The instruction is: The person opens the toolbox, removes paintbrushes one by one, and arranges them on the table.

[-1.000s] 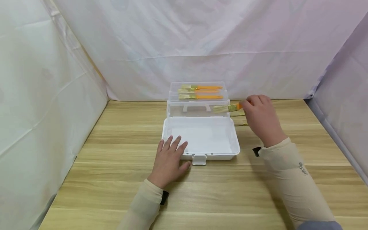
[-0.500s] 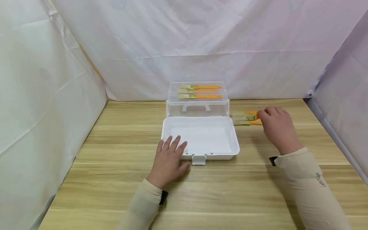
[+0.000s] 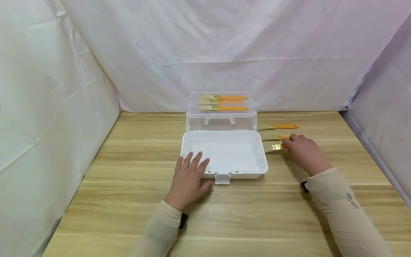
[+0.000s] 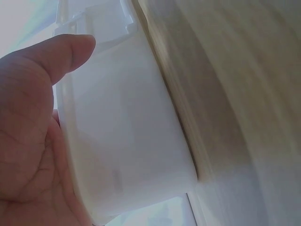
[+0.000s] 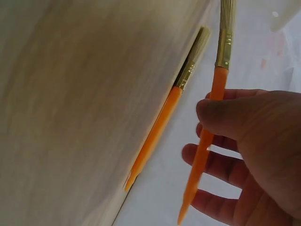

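white cloth (image 3: 192,46) is hung behind the back edge of the table (image 3: 244,217) and along its left and right edges. on the right half of the table, toward the back edge, a back brush (image 3: 285,126) and a middle brush (image 3: 274,137) are laid roughly parallel, their bristles pointed toward the table's left edge. the handle of the middle brush is partly covered by the right hand (image 3: 303,151). just in front of these, a third brush (image 3: 277,147) is pinched by its orange handle between the thumb and fingers of that hand; its bristles are brought close to the right wall of the box, and whether the table is touched by it cannot be told.

the white box (image 3: 242,175) is set near the middle of the table, its latch (image 3: 222,179) turned toward the front edge. nothing but a bare white bottom is seen inside. the clear lid (image 3: 196,123) is swung up toward the back edge, and three more brushes (image 3: 232,108) are seen within its outline; whether they are carried in it cannot be told. the box's front left corner is covered by the left hand (image 3: 187,182), fingers spread over the rim, thumb laid along the front wall.
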The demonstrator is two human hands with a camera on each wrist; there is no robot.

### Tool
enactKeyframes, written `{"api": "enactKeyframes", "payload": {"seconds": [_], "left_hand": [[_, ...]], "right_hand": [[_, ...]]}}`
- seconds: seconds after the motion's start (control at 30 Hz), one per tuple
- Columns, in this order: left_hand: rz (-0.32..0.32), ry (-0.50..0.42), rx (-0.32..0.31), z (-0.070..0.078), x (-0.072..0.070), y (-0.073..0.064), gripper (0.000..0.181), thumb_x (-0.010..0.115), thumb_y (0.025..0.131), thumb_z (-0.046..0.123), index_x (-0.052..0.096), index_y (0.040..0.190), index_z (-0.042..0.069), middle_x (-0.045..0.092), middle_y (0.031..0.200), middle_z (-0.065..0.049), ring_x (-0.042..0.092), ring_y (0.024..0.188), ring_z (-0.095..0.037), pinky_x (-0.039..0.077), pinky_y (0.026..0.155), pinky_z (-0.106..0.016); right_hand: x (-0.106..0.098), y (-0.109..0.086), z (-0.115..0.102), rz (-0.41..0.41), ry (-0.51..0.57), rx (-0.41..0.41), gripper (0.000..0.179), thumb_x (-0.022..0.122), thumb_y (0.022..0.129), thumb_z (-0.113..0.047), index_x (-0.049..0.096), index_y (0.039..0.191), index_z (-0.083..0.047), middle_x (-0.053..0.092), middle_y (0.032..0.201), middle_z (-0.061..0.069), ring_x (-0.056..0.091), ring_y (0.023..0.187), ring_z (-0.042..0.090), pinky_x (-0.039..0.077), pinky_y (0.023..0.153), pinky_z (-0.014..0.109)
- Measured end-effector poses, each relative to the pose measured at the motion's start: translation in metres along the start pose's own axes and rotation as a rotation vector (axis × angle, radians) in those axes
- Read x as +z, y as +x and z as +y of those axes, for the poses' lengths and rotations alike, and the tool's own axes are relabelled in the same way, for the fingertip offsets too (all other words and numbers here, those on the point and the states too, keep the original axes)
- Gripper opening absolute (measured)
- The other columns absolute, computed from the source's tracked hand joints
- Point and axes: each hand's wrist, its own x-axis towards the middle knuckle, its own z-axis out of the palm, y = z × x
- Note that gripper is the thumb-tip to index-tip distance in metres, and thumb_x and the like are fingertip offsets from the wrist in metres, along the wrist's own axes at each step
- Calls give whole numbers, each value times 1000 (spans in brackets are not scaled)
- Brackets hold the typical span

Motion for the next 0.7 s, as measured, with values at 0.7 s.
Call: {"api": "enactKeyframes", "payload": {"seconds": [0.7], "left_hand": [[-4,-1,-11,1,1,0,67,72,84,49,57,139,13,47,149,-14,35,141,-39,22,112,-60]], "right_hand": [[8,12,1,-163,4,21,21,59,93,7,64,110,-3,59,98,17,58,87,37,49,74,55]]}}
